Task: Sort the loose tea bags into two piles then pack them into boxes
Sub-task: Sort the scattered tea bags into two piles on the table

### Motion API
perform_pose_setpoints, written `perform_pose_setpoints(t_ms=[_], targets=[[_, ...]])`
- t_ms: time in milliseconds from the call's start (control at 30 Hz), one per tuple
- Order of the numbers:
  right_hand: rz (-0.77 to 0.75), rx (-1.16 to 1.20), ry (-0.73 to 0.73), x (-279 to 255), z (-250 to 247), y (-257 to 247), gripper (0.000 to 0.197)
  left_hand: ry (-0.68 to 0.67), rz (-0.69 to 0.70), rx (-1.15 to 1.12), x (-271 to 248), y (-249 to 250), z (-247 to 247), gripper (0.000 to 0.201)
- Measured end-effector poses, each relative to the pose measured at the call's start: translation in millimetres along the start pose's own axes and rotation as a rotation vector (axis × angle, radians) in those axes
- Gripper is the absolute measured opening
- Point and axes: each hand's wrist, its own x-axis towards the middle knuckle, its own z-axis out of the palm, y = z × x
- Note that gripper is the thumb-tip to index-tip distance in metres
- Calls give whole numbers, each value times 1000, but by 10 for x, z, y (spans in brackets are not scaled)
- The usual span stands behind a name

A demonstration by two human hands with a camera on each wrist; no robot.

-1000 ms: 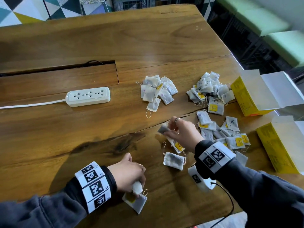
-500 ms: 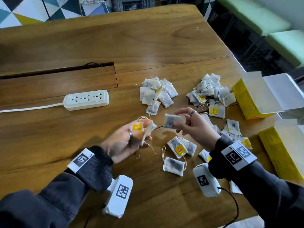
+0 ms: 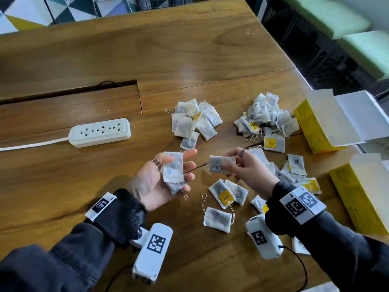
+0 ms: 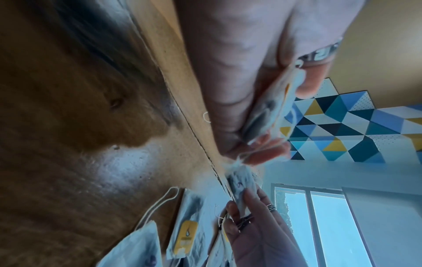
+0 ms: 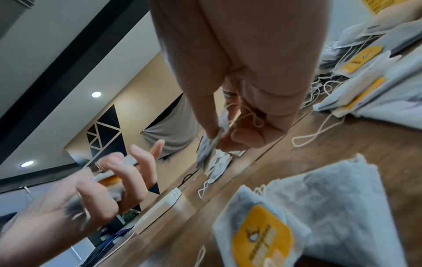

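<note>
1. Left hand [image 3: 162,182] – raised off the table [image 3: 63,175] since a second ago, palm now up, fingers loosely curled under a small stack of tea bags [image 3: 173,172].
2. Right hand [image 3: 246,167] – lifted likewise, pinching one tea bag [image 3: 221,166]; marking seemingly a loop.
3. Sorted piles [image 3: 194,121] and boxes [image 3: 324,125] beyond; sorting unfinished.

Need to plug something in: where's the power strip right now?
In the head view the power strip lies on the table's left side, left of the nearer tea bag pile and just below the cable slot.
</note>
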Motion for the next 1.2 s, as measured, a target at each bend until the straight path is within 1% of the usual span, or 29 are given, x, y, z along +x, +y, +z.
perform_pose_setpoints(t_ms=[67, 200, 267, 333, 400, 467, 533, 600, 667, 800, 867, 933, 967, 1033, 1133, 1200], targets=[[3, 17, 28, 48, -27, 1, 8, 102, 12, 58, 44, 21, -2, 42], [-7, 79, 38, 120, -27, -34, 11, 207, 27, 83, 112, 54, -1, 35], [-22, 128, -17, 106, 8, -96, 11, 275, 60, 105, 161, 55, 5, 28], [-41, 246, -148, 71, 65, -180, 10, 312, 98, 174, 214, 39, -3, 25], [-37, 342, -263, 55, 118, -266, 9, 322, 118, 256, 248, 32, 7, 29], [-13, 392, -326, 77, 182, -332, 8, 316, 128, 285, 269, 41, 29, 34], [14, 362, -356, 130, 260, -367, 9, 290, 138, 334, 286, 45, 62, 36], [18, 272, -367, 184, 323, -379, 9, 263, 143, 403, 320, 31, 77, 37], [9, 192, -351, 224, 352, -384, 10, 222, 132, 396, 339, 29, 78, 36], [-26, 91, -317, 269, 363, -353, 8, 117, 12, 205, 308, 91, 94, 47], [-32, 88, -286, 281, 353, -331, 8, 68, 19, 169, 269, 121, 110, 47], [-32, 140, -233, 297, 303, -317, 7, 51, 67, 257, 247, 128, 89, 52], [-33, 180, -198, 304, 261, -310, 7, 66, 89, 343, 240, 126, 80, 59], [-47, 269, -135, 313, 163, -290, 9, 140, 127, 472, 234, 119, 25, 71], [-67, 363, -63, 314, 35, -252, 12, 253, 222, 525, 228, 102, -71, 73], [-73, 384, -28, 300, -24, -243, 12, 315, 288, 518, 214, 83, -99, 69]])
